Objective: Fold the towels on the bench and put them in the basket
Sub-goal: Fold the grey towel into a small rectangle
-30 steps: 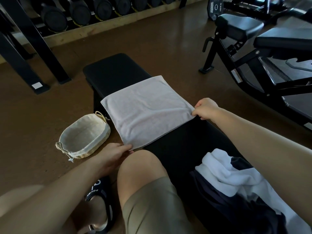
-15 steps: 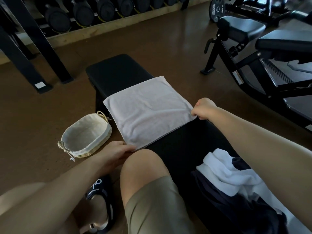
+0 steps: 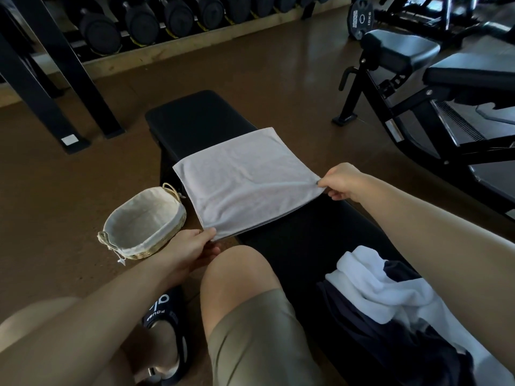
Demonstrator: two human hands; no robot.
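The step in hand seems to be the folding of 1 grey towel (image 3: pixel 245 179), which lies flat across the black bench (image 3: pixel 200 115), already doubled as the layered near edge suggests. The left hand (image 3: pixel 189 247) pinches the near left corner of this towel between thumb and fingers, and the right hand (image 3: pixel 341 181) pinches the near right corner with curled fingers, so that the near edge is lifted a little from the bench while the far part rests on it. I judge that the next move calls for both corners to be carried together toward the far edge, kept level so the fold comes out straight, and then pressed flat; after this the towel can go down into the basket (image 3: pixel 143 222). This basket stands on the floor just beside the bench, on the person's left side, and I see nothing inside it but its cloth lining. By count: 1 grey towel in the hands, 1 basket, 1 bench in use, and 1 pile of cloth (image 3: pixel 390 296) on the near end of the bench, white and dark pieces together; how many towels are in this pile I cannot tell.
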